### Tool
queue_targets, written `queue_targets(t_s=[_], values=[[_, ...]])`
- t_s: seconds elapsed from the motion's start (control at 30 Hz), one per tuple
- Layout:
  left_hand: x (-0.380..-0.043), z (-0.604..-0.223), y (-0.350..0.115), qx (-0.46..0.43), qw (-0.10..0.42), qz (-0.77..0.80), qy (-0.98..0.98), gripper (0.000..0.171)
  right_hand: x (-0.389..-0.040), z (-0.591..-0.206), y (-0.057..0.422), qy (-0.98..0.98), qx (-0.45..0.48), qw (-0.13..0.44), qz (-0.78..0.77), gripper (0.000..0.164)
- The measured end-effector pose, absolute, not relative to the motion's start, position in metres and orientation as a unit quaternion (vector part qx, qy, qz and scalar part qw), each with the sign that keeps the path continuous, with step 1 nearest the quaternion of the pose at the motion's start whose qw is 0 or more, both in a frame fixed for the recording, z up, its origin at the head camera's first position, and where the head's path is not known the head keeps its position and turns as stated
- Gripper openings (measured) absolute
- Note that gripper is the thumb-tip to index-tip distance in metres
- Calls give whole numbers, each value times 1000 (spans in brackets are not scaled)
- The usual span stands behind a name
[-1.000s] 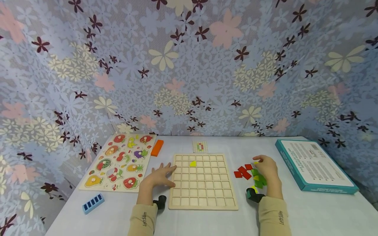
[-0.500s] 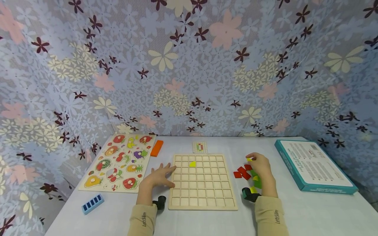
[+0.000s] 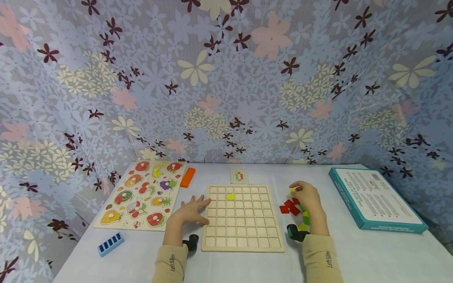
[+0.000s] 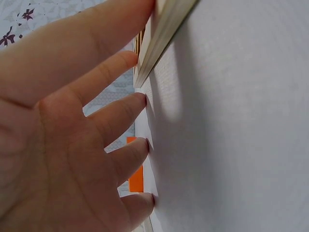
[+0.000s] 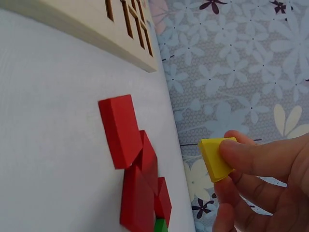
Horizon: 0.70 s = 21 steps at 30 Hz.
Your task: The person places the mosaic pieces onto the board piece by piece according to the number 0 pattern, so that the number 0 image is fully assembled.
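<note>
A square wooden grid board [image 3: 243, 219] lies in the middle of the table, with one yellow piece [image 3: 231, 196] in a cell of its second row. My left hand [image 3: 192, 211] touches the board's left edge, fingers spread and straight; the left wrist view shows thumb and index finger at the rim. Between thumb and fingers, my right hand [image 3: 308, 197] pinches a yellow block [image 5: 216, 158], held up over the pile. Red blocks [image 5: 120, 130] lie on the table under and beside that hand, with green ones [image 3: 306, 219] partly hidden by it.
A small pattern card [image 3: 240, 176] lies behind the board. To the left are a fruit puzzle board [image 3: 141, 196], an orange block [image 3: 188, 177] and a light-blue slotted block [image 3: 111, 244]. A teal-edged box [image 3: 378, 200] stands at the right; a floral cloth [image 3: 226, 98] hangs behind.
My right hand has lifted the yellow block from the pile and moved left with it toward the board. The left hand has stayed at the board's edge.
</note>
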<state>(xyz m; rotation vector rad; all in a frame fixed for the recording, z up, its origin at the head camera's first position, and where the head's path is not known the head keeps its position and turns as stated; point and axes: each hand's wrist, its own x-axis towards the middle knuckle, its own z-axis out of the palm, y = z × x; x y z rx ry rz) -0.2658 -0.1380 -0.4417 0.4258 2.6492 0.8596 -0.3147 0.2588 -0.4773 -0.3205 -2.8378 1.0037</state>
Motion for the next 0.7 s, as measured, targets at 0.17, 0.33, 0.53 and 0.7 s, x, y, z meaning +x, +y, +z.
queue_targets(t_s=[0.17, 0.33, 0.53, 0.7], values=[[-268, -443, -137, 146, 164, 301, 928, 74, -286, -434, 234, -935, -86, 53, 341, 22], [-268, -443, -137, 147, 166, 298, 929, 75, -281, -424, 223, -935, -69, 46, 346, 25], [-269, -442, -137, 144, 166, 297, 929, 75, -286, -421, 213, -933, -64, 34, 352, 25], [-269, -442, -137, 141, 167, 298, 929, 76, -287, -420, 204, -933, -47, 43, 353, 23]])
